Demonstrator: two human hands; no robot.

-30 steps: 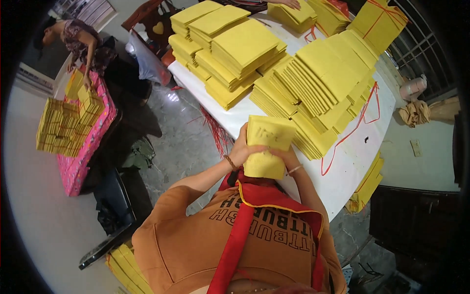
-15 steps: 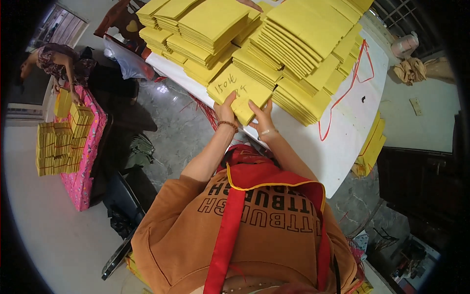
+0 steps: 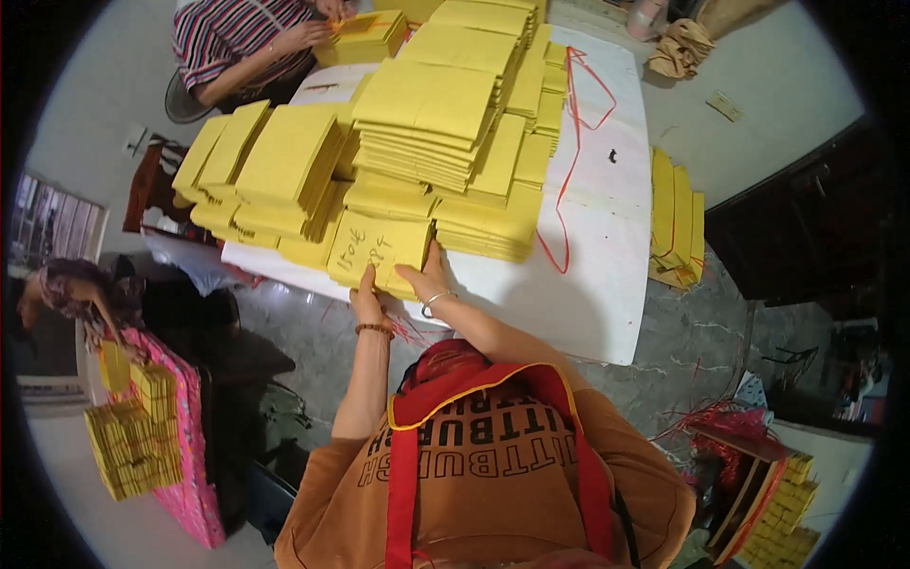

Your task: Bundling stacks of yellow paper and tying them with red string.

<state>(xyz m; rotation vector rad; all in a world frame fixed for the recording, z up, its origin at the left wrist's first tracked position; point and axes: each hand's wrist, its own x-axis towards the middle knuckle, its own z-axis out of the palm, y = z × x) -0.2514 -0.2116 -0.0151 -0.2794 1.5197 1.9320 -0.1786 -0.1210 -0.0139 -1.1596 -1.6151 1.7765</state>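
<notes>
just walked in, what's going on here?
The person's left hand and right hand hold a yellow bundle with handwriting on top, at the near edge of a white table. Stacks of similar yellow bundles fill much of it; red string lies to their right. Across the table, a co-worker in stripes has hands at another yellow stack. Another person leans over a pink-covered surface, far left.

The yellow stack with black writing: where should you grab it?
Best pinched by the near corners, I'd say, coming from the person's side: the yellow stack has its near edge by the rim of the white table, while other yellow stacks crowd its far side.
</notes>
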